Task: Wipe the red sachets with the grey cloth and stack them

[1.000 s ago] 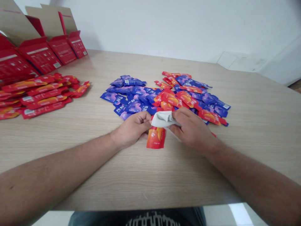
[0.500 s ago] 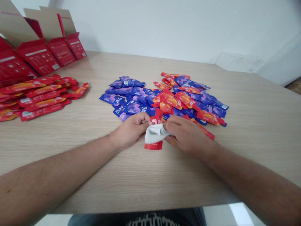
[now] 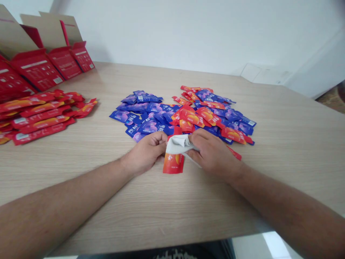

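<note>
Cloth (image 3: 175, 144) shifted up the red sachet (image 3: 173, 166) between left hand (image 3: 148, 151), pinching its edge, and right hand (image 3: 211, 151), gripping the cloth; hard rubbing could yank the sachet loose or knock the sachet pile (image 3: 151, 126) just beyond both hands.

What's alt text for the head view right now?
The left hand holds a flat red and orange packet while the right hand holds a white cloth across it. Beyond lies a pile of blue and red packets on a pale wooden table, with open red cardboard boxes at far left.
</note>
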Demonstrator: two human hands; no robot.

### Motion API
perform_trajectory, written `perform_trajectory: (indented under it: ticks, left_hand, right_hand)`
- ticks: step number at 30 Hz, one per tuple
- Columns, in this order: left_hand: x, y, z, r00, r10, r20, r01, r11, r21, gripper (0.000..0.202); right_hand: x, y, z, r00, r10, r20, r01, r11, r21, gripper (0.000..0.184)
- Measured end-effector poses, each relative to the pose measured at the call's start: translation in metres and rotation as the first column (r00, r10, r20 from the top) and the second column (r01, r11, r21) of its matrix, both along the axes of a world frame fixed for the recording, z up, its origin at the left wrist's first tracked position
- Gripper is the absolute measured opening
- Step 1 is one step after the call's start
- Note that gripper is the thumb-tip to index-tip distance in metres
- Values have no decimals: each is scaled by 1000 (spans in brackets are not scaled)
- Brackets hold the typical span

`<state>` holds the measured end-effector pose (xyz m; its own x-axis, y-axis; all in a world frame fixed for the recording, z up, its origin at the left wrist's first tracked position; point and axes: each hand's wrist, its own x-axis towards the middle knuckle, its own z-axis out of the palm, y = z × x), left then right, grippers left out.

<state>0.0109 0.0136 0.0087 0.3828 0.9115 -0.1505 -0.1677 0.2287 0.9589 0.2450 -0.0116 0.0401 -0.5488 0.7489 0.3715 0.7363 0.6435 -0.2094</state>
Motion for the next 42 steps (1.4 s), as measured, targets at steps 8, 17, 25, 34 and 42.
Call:
perform_trajectory:
  ticks: [8,17,25,34,42]
  left_hand:
    - [-1,6,-9,999,26,39,-27,1000,14,42]
    - [5,8,-8,996,81,48,-82,996,20,43]
    - [9,13,-11,996,76,48,-78,996,40,39]
    - [10,14,-9,996,54,74,-58,997,53,35]
    - [9,15,-9,996,50,74,-54,997,51,34]
  right_hand:
    - [3,7,-7,1000,15,1,-14,1000,-15,11]
    - [4,16,-12,1000,-3,-4,3,1000,26,11]
    - [5,26,-15,997,-46,-59,53,992,111,15]
    - [7,34,-17,994,-66,-88,78,988,134,16]
    - [5,33,-15,990,-86,-108,100,987,129,16]
